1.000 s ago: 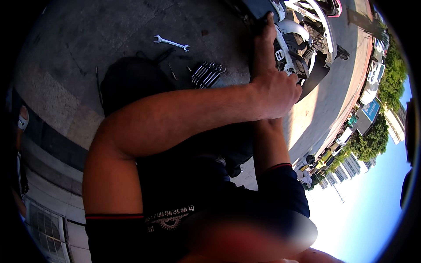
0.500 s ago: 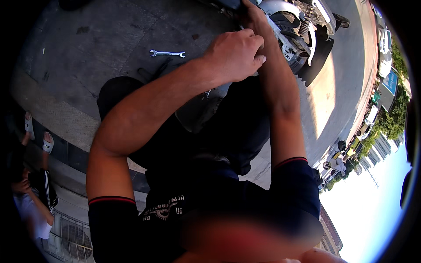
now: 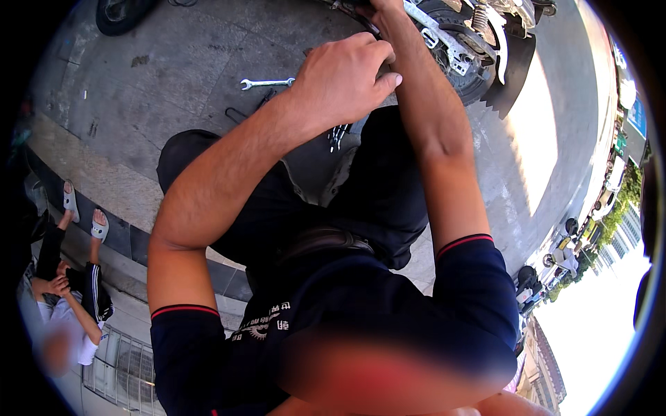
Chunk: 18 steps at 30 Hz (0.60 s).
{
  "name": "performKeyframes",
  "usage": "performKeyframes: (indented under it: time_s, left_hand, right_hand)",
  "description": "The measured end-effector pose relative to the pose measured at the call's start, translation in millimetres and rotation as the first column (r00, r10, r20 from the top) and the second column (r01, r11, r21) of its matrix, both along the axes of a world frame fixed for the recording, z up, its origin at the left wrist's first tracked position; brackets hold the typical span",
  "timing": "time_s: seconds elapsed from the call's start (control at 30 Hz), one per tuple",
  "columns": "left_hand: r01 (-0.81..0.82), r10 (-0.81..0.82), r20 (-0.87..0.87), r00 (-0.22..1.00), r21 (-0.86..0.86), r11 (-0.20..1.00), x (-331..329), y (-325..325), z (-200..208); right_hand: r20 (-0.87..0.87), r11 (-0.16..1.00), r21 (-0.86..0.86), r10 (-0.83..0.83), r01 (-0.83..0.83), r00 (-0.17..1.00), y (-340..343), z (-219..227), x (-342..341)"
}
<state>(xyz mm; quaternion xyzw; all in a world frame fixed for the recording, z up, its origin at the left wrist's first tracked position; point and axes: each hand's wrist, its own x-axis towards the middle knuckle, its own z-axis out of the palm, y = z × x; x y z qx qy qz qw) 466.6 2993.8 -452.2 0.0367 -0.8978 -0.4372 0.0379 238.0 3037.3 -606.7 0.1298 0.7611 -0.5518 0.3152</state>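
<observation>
Both hands are raised toward the rear of a scooter at the top of the view. The left hand point(image 3: 345, 80) is seen from its back, with the fingers curled and the thumb stretched to the right; whether anything is gripped inside it cannot be told, as the palm side is hidden. The right hand point(image 3: 378, 8) is cut off by the upper rim of the picture, so only the wrist and the heel of the hand are shown, and its grip cannot be judged. The two hands are held close together, the left just below and to the left of the right, with the right forearm crossing beside the left knuckles.

The scooter's rear wheel point(image 3: 463, 59) is found just to the right of the hands, with a silver bracket point(image 3: 437, 38) across it and a black mudguard point(image 3: 512, 76) beyond it. A silver spanner point(image 3: 266, 83) is laid flat on the grey pavement point(image 3: 173, 62), just left of the left wrist and apart from it. A small cluster of metal tools point(image 3: 338, 135) is seen on the ground below the left hand, partly covered by the dark trousers. At the left edge, another person is seated by the kerb point(image 3: 118, 201), with sandalled feet point(image 3: 83, 211) resting on it.
</observation>
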Motion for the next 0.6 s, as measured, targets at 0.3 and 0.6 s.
performKeyframes:
  time_s: [0.3,0.6]
  left_hand:
    - [0.036,-0.033,0.118,0.992,-0.023,0.999,19,-21,31]
    - [-0.440,0.463,0.415,0.783,-0.156,0.884,108,-82,67]
  right_hand:
    - [-0.045,1.000,0.006,-0.018,0.019,0.999,-20,23,28]
    - [0.066,0.241,0.718,0.911,-0.653,0.408,165,133,127]
